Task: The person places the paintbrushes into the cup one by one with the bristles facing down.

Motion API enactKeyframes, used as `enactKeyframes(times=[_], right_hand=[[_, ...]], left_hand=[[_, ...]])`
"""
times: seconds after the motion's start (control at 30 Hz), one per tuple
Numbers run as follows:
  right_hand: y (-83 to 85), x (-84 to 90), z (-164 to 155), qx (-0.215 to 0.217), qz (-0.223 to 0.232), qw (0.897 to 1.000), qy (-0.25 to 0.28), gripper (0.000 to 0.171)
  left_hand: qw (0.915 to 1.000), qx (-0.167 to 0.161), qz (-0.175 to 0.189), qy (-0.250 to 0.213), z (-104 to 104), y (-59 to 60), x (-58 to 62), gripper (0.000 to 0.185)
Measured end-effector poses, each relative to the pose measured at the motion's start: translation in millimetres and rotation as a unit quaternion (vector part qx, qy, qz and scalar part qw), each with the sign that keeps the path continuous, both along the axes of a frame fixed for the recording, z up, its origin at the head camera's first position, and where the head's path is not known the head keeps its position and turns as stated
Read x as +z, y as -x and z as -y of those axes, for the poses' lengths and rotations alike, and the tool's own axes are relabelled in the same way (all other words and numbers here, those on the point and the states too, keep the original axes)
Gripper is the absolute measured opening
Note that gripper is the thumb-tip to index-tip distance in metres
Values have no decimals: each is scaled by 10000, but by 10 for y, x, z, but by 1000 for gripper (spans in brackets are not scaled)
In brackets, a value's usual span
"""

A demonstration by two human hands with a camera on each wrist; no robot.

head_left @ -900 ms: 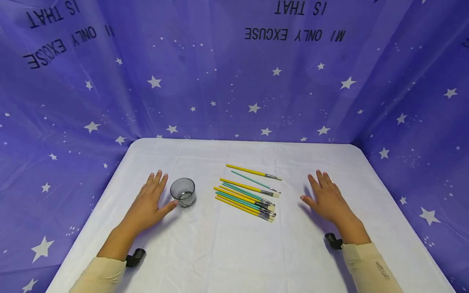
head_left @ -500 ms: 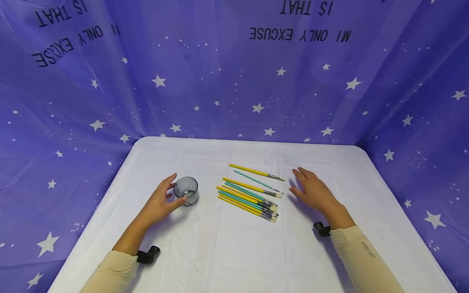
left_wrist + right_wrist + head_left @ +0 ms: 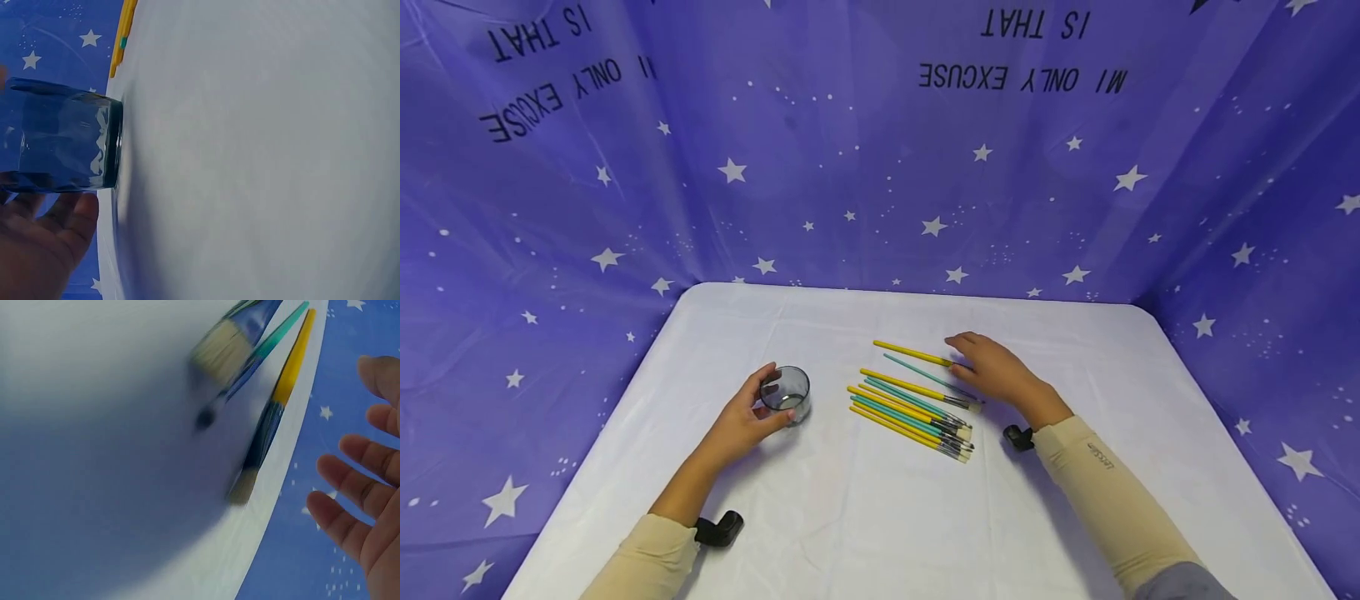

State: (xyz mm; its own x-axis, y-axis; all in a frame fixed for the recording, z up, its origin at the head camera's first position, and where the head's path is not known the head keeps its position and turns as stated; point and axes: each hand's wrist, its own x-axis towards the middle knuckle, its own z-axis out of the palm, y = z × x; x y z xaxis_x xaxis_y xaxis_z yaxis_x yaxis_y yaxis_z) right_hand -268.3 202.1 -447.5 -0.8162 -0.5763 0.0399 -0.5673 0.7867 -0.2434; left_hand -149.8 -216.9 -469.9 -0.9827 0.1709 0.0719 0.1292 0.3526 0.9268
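I note both hands have left their flat rest: the left hand (image 3: 747, 419) now curls its fingers around the grey glass cup (image 3: 786, 393) standing on the surface (image 3: 865, 508), while the right hand (image 3: 996, 372), fingers spread wide and holding nothing, has come over the farthest yellow paintbrush (image 3: 912, 352), suggesting collection is beginning.

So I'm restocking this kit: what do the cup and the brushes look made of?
The cup looks like clear, smoky-grey glass or hard plastic: the cloth shows through and its wall glints. The brushes have glossy yellow or teal painted handles, likely wood, dark shiny ferrules that look like metal, and pale bristles.
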Motion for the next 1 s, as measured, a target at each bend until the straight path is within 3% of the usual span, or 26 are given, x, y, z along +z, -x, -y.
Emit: enactKeyframes(times=[0.23, 0.6, 1.0], right_hand=[[223, -16, 241, 317, 148, 9993, 112, 48], [477, 11, 529, 603, 372, 9962, 506, 37], [611, 9, 855, 1011, 400, 9938, 229, 31]], left_hand=[[9996, 125, 218, -122, -23, -20, -47, 83], [9965, -27, 508, -664, -23, 14, -66, 81], [9961, 5, 550, -684, -20, -4, -69, 81]])
